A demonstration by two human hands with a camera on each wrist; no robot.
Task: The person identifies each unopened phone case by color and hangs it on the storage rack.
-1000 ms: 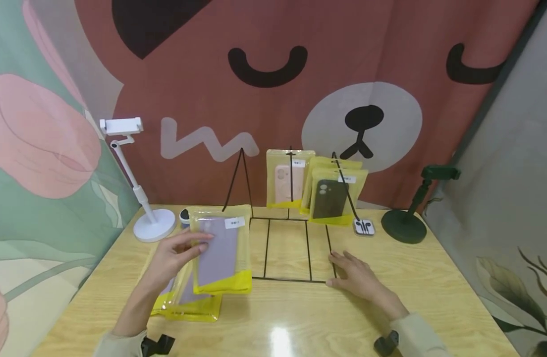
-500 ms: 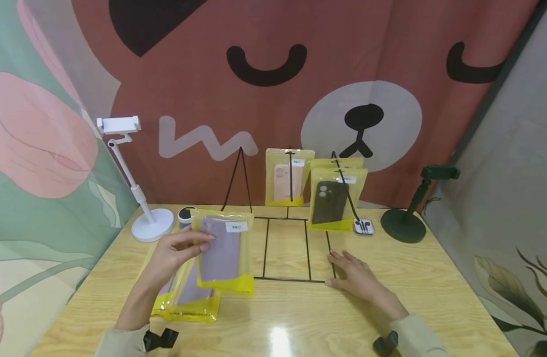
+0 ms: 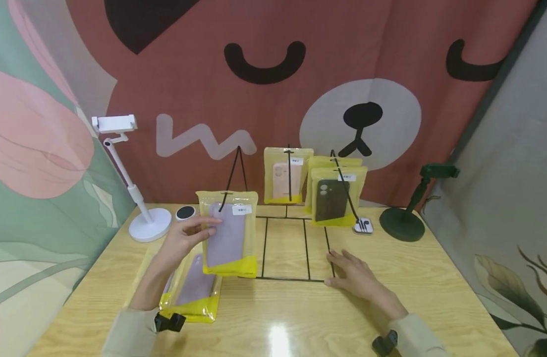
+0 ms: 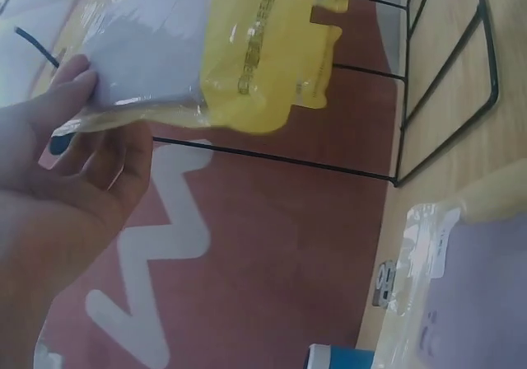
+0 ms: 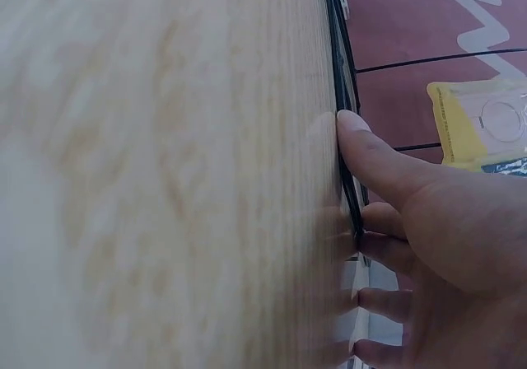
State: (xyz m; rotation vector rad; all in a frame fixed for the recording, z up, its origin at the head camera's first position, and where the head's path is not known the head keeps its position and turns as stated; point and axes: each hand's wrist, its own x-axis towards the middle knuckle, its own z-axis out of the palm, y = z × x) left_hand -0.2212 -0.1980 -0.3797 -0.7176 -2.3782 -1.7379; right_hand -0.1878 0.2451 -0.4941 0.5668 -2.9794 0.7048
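Note:
My left hand (image 3: 184, 240) pinches the left edge of a yellow-edged clear bag with a purple phone case (image 3: 226, 233) inside. The bag's top hole is around the left hook of a black wire rack (image 3: 263, 248), and the hook's tip shows in front of the bag. In the left wrist view, thumb and fingers (image 4: 78, 85) grip the bag's side. My right hand (image 3: 355, 277) rests at the front right corner of the rack's base. In the right wrist view its thumb (image 5: 375, 151) and fingertips touch the base wire. A bagged pink phone case (image 3: 282, 181) and bagged black phone case (image 3: 330, 198) hang on other hooks.
More bagged purple phone cases (image 3: 195, 287) lie on the table under my left forearm. Around the rack stand a white phone stand (image 3: 150, 225), a dark green phone stand (image 3: 403, 225), a small round-topped container (image 3: 186, 213) and a small earphone box (image 3: 363, 226).
My left hand has lifted the bagged purple phone case up and slightly right, and its hole now sits on the left hook. The right hand stays in place; the hanging black-case bag swung slightly.

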